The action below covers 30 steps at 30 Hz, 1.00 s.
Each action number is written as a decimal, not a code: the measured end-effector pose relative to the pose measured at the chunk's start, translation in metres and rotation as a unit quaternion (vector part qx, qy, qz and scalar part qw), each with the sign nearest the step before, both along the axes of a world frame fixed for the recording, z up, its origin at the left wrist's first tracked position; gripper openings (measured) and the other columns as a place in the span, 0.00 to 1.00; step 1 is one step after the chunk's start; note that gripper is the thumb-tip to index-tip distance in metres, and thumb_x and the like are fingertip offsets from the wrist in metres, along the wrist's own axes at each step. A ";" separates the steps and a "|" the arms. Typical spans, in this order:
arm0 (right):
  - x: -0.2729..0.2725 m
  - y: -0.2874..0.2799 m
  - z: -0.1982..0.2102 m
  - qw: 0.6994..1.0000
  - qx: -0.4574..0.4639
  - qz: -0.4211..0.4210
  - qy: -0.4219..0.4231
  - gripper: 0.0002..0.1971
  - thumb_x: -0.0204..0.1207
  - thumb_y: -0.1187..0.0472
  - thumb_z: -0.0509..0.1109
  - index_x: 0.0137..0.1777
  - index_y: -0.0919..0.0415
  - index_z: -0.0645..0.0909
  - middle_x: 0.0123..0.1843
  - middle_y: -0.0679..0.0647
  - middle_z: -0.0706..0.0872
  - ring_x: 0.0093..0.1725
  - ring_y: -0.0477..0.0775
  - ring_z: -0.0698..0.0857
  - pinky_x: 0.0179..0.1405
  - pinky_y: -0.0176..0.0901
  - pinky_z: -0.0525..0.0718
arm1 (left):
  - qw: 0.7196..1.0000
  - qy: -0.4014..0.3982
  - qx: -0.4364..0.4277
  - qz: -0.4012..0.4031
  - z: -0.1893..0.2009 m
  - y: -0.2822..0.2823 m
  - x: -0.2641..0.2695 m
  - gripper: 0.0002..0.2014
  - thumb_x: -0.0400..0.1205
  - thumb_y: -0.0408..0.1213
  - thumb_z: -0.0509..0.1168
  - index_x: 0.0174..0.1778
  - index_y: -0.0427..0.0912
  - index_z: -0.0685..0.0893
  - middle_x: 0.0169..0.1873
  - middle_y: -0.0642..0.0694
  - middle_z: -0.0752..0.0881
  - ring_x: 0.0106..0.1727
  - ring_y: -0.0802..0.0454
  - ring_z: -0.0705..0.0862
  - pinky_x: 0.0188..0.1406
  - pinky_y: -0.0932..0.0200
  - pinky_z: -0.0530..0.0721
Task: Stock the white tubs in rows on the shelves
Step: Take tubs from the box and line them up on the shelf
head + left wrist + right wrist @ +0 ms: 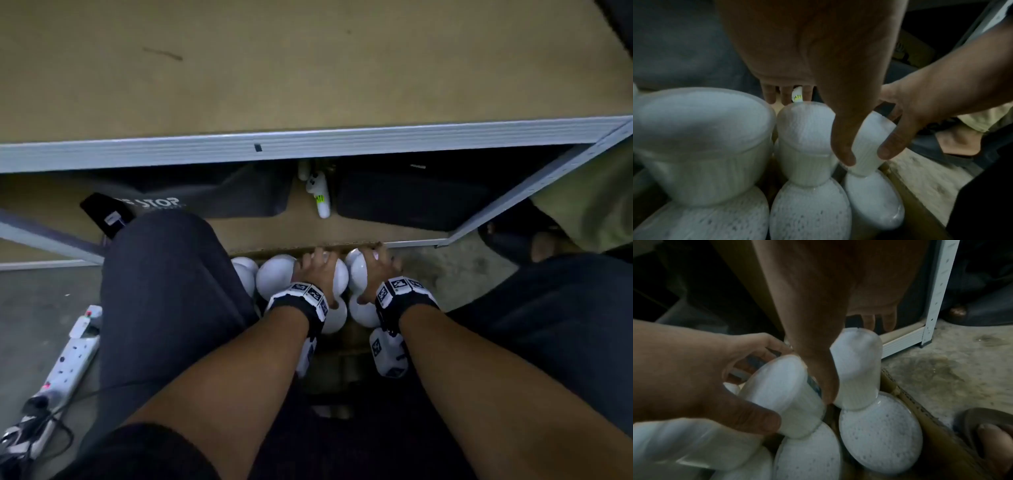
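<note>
On the gray floor (37,308) by the shelf (308,144), I see my left hand (317,270) and right hand (375,265) each wrapped around one upright white tub (805,142) in the box (906,402), the empty board (274,68) straight ahead and above them.

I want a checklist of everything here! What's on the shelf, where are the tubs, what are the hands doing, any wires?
Surface: top shelf bare brown board.
Job's things: white tubs stacked in a cardboard box on the floor.
Clutter: white bottle and dark bags on the lower shelf.
Hands: left hand grips one tub; right hand grips another.
Cables: power strip with black cords, floor left.
Surroundings: concrete floor; someone's foot in a sandal at right.
</note>
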State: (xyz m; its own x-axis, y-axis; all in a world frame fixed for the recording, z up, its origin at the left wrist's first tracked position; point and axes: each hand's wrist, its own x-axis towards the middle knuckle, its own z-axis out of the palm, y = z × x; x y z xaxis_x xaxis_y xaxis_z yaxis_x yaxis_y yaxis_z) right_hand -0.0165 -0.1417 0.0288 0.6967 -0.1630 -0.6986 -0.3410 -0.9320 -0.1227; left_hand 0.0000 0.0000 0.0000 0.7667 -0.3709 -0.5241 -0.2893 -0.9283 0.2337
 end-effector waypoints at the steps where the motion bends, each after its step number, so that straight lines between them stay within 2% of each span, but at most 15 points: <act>1: 0.003 0.002 -0.005 1.000 -0.010 0.002 -0.001 0.55 0.60 0.53 0.82 0.82 0.46 0.50 0.84 0.55 0.44 0.81 0.66 0.55 0.77 0.58 0.68 | 1.000 -0.001 0.004 -0.007 -0.001 -0.001 0.001 0.49 0.60 0.52 0.79 0.75 0.49 0.61 0.70 0.42 0.65 0.68 0.38 0.69 0.67 0.43 0.71; 3: 0.005 0.004 -0.011 0.999 -0.032 0.009 -0.016 0.51 0.61 0.54 0.80 0.81 0.47 0.53 0.84 0.56 0.47 0.81 0.65 0.57 0.77 0.59 0.65 | 1.000 -0.012 -0.003 -0.010 -0.005 -0.002 0.001 0.47 0.61 0.50 0.79 0.73 0.47 0.63 0.68 0.41 0.66 0.68 0.38 0.70 0.67 0.45 0.72; 7: 0.006 0.007 -0.016 0.999 -0.050 0.004 -0.014 0.46 0.61 0.55 0.80 0.77 0.46 0.58 0.82 0.56 0.52 0.76 0.69 0.61 0.72 0.57 0.73 | 1.000 -0.006 -0.010 0.003 -0.008 -0.006 0.003 0.42 0.62 0.43 0.77 0.71 0.47 0.64 0.67 0.42 0.68 0.68 0.39 0.69 0.63 0.48 0.73; 13: 0.007 0.009 0.001 0.998 -0.053 -0.025 -0.024 0.38 0.65 0.56 0.76 0.74 0.47 0.63 0.76 0.53 0.57 0.71 0.68 0.65 0.61 0.55 0.79 | 0.998 0.050 -0.028 0.023 0.010 -0.008 0.010 0.46 0.61 0.43 0.79 0.73 0.48 0.63 0.70 0.42 0.65 0.71 0.37 0.65 0.65 0.42 0.75; 15: 0.009 0.011 0.015 0.997 -0.063 -0.025 -0.044 0.36 0.65 0.56 0.75 0.73 0.46 0.63 0.75 0.53 0.58 0.69 0.67 0.66 0.60 0.55 0.80 | 0.998 0.050 -0.034 0.033 0.024 -0.010 0.013 0.45 0.61 0.43 0.79 0.73 0.48 0.63 0.70 0.43 0.65 0.71 0.38 0.65 0.65 0.41 0.76; 19: 0.015 0.005 0.051 0.997 -0.045 -0.035 -0.056 0.38 0.63 0.61 0.75 0.74 0.48 0.64 0.74 0.54 0.59 0.71 0.70 0.66 0.60 0.60 0.80 | 0.997 0.035 -0.061 0.032 0.057 -0.005 0.022 0.42 0.58 0.45 0.79 0.67 0.50 0.67 0.65 0.46 0.68 0.67 0.39 0.68 0.61 0.43 0.80; 23: 0.010 0.008 0.087 0.993 -0.060 -0.031 -0.098 0.43 0.60 0.58 0.78 0.75 0.44 0.63 0.71 0.53 0.61 0.68 0.68 0.67 0.57 0.58 0.79 | 0.996 -0.001 -0.092 0.007 0.094 0.002 0.024 0.43 0.59 0.46 0.80 0.70 0.49 0.68 0.64 0.45 0.69 0.67 0.40 0.68 0.67 0.50 0.75; 25: 0.006 0.012 0.108 0.990 -0.066 -0.042 -0.121 0.44 0.61 0.58 0.79 0.76 0.42 0.62 0.72 0.53 0.61 0.69 0.68 0.67 0.61 0.58 0.77 | 0.993 -0.017 -0.113 0.005 0.115 0.009 0.023 0.45 0.61 0.45 0.79 0.74 0.49 0.67 0.66 0.44 0.68 0.69 0.40 0.66 0.68 0.52 0.72; 30: -0.010 0.014 0.172 0.974 -0.031 -0.041 -0.221 0.43 0.62 0.51 0.77 0.77 0.43 0.61 0.73 0.53 0.64 0.68 0.69 0.67 0.64 0.60 0.72 | 0.982 -0.071 -0.173 0.007 0.179 0.028 0.018 0.49 0.59 0.47 0.79 0.76 0.52 0.64 0.68 0.47 0.68 0.70 0.43 0.66 0.68 0.49 0.75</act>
